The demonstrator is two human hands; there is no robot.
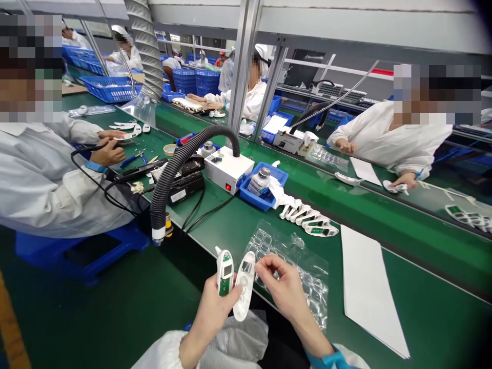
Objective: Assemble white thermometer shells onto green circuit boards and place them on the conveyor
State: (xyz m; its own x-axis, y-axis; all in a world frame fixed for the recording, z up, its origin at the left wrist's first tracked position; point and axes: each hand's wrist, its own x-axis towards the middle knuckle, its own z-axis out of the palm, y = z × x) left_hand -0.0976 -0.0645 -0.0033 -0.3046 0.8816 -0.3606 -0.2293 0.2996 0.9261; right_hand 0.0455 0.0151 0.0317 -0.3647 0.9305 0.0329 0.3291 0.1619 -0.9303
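My left hand (215, 305) holds two white device parts side by side. One is a housing (225, 271) with a small screen and a green circuit board showing; the other is an oval cover (244, 294) with a window and round openings, gripped under my thumb. Close to the cover's upper end is my right hand (282, 287), its thumb and index finger pinched together. Whatever the pinch may hold is too small to make out. Beneath and behind my right hand lies a clear plastic sheet (315, 287) with rows of small moulded pieces.
White paper (369, 292) lies at the right. Behind are a row of white housings (307, 218), a blue tray (259, 202) with a bottle, a white box (228, 169) and a black flexible hose (165, 179). Co-workers sit left and across the green bench.
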